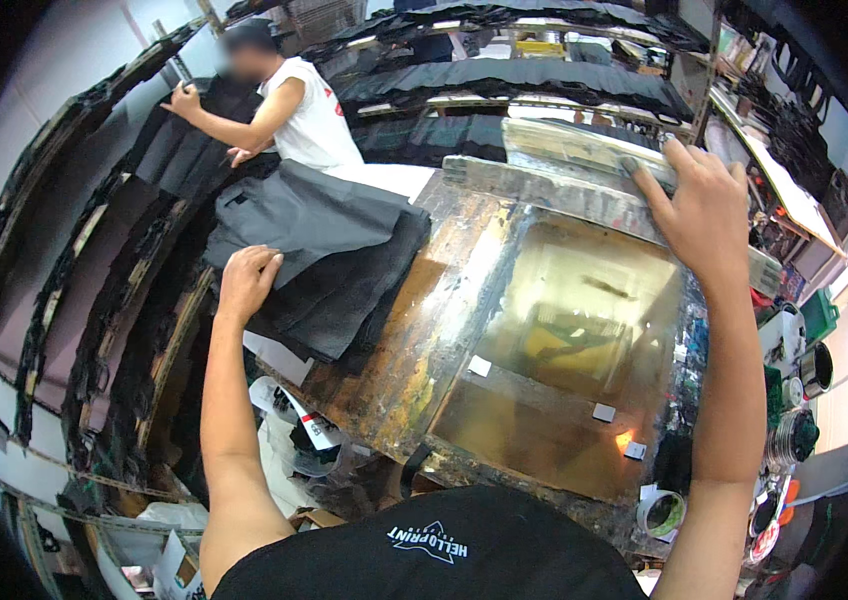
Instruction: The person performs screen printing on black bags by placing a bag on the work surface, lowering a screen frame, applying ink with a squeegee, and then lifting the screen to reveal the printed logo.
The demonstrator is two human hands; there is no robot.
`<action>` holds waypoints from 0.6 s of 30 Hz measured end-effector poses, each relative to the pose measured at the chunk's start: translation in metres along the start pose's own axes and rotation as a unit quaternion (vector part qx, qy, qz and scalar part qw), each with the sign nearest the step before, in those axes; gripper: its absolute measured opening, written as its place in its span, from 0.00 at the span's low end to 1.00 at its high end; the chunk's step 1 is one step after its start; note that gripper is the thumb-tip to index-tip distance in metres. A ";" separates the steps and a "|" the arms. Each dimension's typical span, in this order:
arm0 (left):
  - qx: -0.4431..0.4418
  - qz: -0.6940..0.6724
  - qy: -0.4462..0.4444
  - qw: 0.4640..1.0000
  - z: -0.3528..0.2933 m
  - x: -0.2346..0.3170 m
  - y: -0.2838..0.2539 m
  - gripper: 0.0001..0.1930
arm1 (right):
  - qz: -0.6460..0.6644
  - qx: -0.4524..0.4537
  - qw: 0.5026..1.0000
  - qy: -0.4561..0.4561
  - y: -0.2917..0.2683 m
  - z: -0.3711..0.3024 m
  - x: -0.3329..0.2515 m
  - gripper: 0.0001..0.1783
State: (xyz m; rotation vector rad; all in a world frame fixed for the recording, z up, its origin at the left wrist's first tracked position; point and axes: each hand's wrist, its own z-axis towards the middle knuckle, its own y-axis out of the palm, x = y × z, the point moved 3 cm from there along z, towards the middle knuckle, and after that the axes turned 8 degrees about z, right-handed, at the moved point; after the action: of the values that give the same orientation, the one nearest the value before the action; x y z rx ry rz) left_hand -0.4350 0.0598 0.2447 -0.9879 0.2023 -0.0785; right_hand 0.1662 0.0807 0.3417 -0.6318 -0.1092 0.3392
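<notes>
My left hand (pixel 249 280) is at the near left edge of a stack of black fabric-like sheets (pixel 329 235). Its fingers are closed on the edge of the top sheet, which is wrinkled and lies askew over the others. My right hand (pixel 699 205) grips the right end of a pale, stained frame (pixel 584 150), thumb on the near side. That frame is tilted up at the far side of a worn printing table (pixel 454 300). Between my arms lies a shiny, amber-coloured board (pixel 564 400) with small white tabs (pixel 604 412) on it.
A person in a white sleeveless top (pixel 314 115) stands at far left, by racks hung with black sheets (pixel 134 240). More loaded shelves (pixel 544 75) line the back. Cans and jars (pixel 794 435) crowd the right side. A plastic tub (pixel 309 455) sits below the table's left edge.
</notes>
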 end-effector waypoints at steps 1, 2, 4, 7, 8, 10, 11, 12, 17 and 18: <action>-0.020 0.003 0.042 0.999 0.017 0.035 -0.013 0.14 | -0.008 -0.005 1.000 0.003 -0.005 0.002 0.003 0.25; -0.042 0.006 0.083 0.996 0.028 0.069 -0.019 0.14 | -0.014 -0.015 1.000 0.006 -0.005 0.002 0.004 0.25; -0.104 0.015 0.133 0.986 0.034 0.138 -0.018 0.12 | -0.025 -0.007 1.000 0.006 -0.005 0.001 0.007 0.27; -0.067 -0.063 0.179 0.979 0.017 0.225 0.016 0.13 | -0.052 -0.007 0.999 0.001 0.003 0.001 0.018 0.29; -0.061 -0.093 0.179 0.977 0.010 0.252 0.031 0.13 | -0.062 -0.020 0.998 0.003 0.006 0.002 0.018 0.30; -0.040 -0.162 0.157 0.973 -0.001 0.314 0.065 0.14 | -0.077 -0.052 0.995 0.018 0.007 0.005 0.018 0.32; -0.046 -0.170 0.162 0.971 -0.004 0.348 0.084 0.14 | -0.075 -0.035 0.997 0.005 0.010 0.006 0.022 0.31; -0.051 -0.179 0.166 0.969 -0.007 0.381 0.101 0.15 | -0.073 -0.019 0.997 -0.009 0.011 0.004 0.024 0.31; -0.145 -0.207 0.193 0.948 -0.055 0.492 0.136 0.27 | -0.020 -0.137 0.988 0.072 0.000 0.019 0.013 0.41; -0.129 -0.190 0.201 0.952 -0.064 0.504 0.130 0.33 | -0.013 -0.145 0.986 0.082 0.000 0.018 0.015 0.40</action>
State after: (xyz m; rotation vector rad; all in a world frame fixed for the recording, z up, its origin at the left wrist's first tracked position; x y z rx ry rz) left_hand 0.0412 -0.0007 0.0345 -1.2568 0.4013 -0.6240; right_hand 0.1766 0.0965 0.3562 -0.9433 -0.0095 0.2463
